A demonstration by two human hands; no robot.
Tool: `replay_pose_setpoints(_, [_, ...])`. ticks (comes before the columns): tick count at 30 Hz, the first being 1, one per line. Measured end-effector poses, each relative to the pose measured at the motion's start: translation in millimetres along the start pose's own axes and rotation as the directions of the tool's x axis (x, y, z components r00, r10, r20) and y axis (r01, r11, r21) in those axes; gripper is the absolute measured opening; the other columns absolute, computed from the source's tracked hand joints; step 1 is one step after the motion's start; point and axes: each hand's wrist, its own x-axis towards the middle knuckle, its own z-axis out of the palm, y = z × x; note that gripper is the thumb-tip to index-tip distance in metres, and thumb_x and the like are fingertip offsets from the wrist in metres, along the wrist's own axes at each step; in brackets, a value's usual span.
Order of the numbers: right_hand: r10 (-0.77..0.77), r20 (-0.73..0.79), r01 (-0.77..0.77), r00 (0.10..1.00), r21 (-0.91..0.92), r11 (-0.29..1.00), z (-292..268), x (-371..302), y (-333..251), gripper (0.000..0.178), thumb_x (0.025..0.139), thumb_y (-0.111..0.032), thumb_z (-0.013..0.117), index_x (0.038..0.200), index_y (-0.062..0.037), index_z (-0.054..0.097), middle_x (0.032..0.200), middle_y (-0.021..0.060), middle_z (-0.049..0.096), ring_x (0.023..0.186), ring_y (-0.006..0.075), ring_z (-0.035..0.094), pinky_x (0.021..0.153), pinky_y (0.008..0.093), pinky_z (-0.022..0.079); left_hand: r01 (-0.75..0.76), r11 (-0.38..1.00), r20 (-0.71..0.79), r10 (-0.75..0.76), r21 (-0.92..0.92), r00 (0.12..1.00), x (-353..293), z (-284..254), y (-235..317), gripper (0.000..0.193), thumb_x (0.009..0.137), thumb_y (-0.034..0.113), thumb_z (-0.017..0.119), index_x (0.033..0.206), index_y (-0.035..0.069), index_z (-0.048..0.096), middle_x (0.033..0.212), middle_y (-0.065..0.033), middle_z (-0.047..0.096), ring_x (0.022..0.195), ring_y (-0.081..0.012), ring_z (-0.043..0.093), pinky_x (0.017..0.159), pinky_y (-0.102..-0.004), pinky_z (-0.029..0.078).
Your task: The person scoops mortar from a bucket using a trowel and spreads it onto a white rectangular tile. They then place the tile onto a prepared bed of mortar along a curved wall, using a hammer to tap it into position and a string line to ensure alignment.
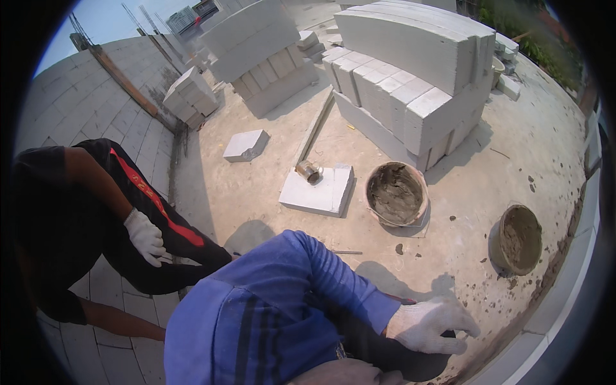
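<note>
My left hand (433, 326), in a white knitted glove, rests over my dark-trousered knee (420, 364) at the lower right. Its fingers are loosely bent and apart, with nothing visible in them. My blue sleeve (269, 289) with dark stripes fills the lower middle. My right hand is not in view. A greyish fold of cloth (350, 372) shows at the lower edge. Beyond my arm, a bucket of wet mortar (396, 194) stands beside a flat white block (319, 192). A small can or jar (308, 171) lies on that block.
At left, a co-worker in dark clothes bends over, one white-gloved hand (145, 236) near the knee. Stacks of white blocks (404, 51) rise at the back. A second mortar bucket (516, 240) stands right. Block walls (90, 90) border the concrete floor (269, 186); a thin rod (346, 252) lies there.
</note>
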Motion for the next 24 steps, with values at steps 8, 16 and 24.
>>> replay_pose_setpoints(8, [0.009, 0.009, -0.009, 1.000, -0.005, 1.000, 2, 0, -3, 0.040, 0.102, -0.013, 0.071, 0.135, 0.0035, 0.055, 0.111, 0.0135, 0.069, 0.094, 0.0211, 0.067, 0.082, 0.0316, 0.054, -0.162, 0.987, -0.044, 0.162, 0.002, 0.986, 4, 0, 0, 0.033, 0.091, 0.015, 0.076, 0.116, -0.005, 0.073, 0.099, -0.0204, 0.071, 0.093, -0.0387, 0.068, 0.079, -0.0463, 0.055])
replay_pose_setpoints(16, [-0.001, 0.003, 0.001, 1.000, 0.025, 1.000, 2, -10, -6, 0.038, 0.101, -0.013, 0.071, 0.132, 0.0025, 0.056, 0.108, 0.0125, 0.070, 0.091, 0.0206, 0.068, 0.078, 0.0305, 0.054, -0.026, 0.995, -0.104, 0.036, 0.097, 0.994, -2, 5, -2, 0.033, 0.093, 0.028, 0.077, 0.115, 0.003, 0.078, 0.100, -0.0213, 0.075, 0.096, -0.0395, 0.073, 0.086, -0.0472, 0.058])
replay_pose_setpoints(24, [-0.034, -0.014, 0.035, 0.999, 0.134, 0.990, -12, -42, 5, 0.035, 0.101, -0.012, 0.071, 0.130, 0.0014, 0.057, 0.105, 0.0114, 0.070, 0.087, 0.0201, 0.069, 0.073, 0.0294, 0.054, -0.092, 0.969, 0.033, 0.086, 0.230, 0.996, -18, 6, 17, 0.034, 0.095, 0.027, 0.077, 0.120, 0.004, 0.076, 0.110, -0.0204, 0.074, 0.101, -0.0410, 0.070, 0.087, -0.0490, 0.055])
